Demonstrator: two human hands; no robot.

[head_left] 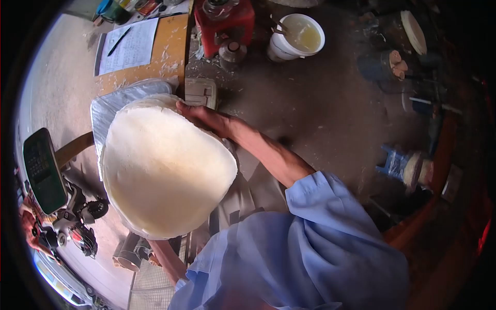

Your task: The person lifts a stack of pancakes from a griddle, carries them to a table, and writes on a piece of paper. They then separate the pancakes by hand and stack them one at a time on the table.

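Observation:
A large stack of thin, round, cream-white sheets (168, 168) with uneven edges fills the left middle of the view. My right hand (205, 118) grips its upper right edge, with the thumb on top and the other fingers mostly hidden underneath. My left forearm reaches up to the stack's lower edge, where the sheets hide my left hand and its fingers. Just behind the stack lies a clear plastic-wrapped bundle (111, 106), partly covered by the sheets.
A board (170, 54) holds a written paper (129, 45) with a pen. A red stool (225, 26) and a white bucket of pale liquid (297, 37) stand beyond. At left is a device with a keypad (45, 170); a blue stool (395, 161) is at right.

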